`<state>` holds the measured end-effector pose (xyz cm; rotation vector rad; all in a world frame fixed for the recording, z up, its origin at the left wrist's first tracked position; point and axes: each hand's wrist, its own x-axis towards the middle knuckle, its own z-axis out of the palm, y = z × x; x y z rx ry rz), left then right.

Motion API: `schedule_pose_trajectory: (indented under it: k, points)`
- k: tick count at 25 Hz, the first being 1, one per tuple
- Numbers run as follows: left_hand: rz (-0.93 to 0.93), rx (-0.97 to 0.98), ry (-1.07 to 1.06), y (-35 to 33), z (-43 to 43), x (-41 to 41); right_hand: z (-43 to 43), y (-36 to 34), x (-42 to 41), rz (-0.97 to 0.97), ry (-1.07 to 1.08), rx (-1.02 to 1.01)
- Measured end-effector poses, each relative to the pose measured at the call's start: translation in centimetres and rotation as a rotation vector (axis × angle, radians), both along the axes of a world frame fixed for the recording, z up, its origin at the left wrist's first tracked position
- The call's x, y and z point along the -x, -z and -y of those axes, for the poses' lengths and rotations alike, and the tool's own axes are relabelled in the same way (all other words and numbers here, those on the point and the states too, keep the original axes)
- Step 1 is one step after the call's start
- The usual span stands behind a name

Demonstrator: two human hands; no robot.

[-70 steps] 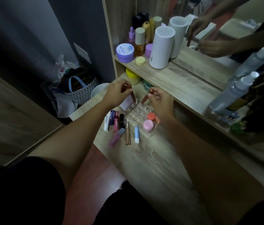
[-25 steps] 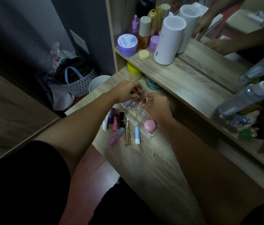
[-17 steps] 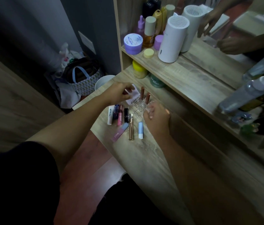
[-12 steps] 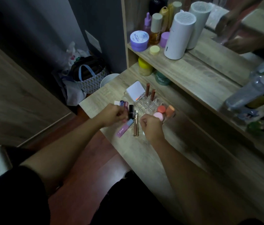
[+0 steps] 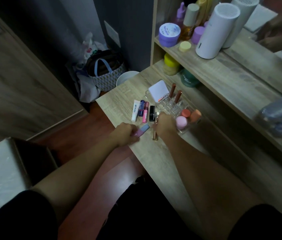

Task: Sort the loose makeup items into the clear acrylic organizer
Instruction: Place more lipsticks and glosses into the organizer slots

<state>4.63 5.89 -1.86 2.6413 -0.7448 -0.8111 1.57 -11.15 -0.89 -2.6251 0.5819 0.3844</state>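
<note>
Both hands picking up loose tubes at organizer's [image 5: 169, 105] 7 o'clock
Left hand [image 5: 125, 135] closing grip on pink-blue tube [image 5: 141, 132]; right hand [image 5: 165, 124] grip unclear over gold tube [image 5: 155, 134], risking knocking pink jar [image 5: 181, 122]

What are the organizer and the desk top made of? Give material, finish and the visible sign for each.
Organizer: apparently clear acrylic, glossy; the desk grain shows through its cell walls.
Desk top: pale wood-look surface, matte; printed-looking streaky grain suggests laminate, though solid wood cannot be ruled out.
</note>
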Motion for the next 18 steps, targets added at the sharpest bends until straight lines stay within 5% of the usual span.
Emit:
schedule_pose_trajectory:
  k: [4, 10, 18]
  points:
    - [-0.104, 0.132, -0.122, -0.7, -1.3, 0.0, -0.1, -0.4, 0.4, 0.061, 0.089, -0.086]
    - [-0.142, 0.442, -0.328, -4.3, 1.1, -1.8, 2.3, -3.7, 2.1, 0.376, 0.308, -0.490]
    - [-0.133, 0.706, -0.332, -7.8, 8.2, -4.9, 9.2, -7.5, 3.3, 0.702, 0.491, -0.512]
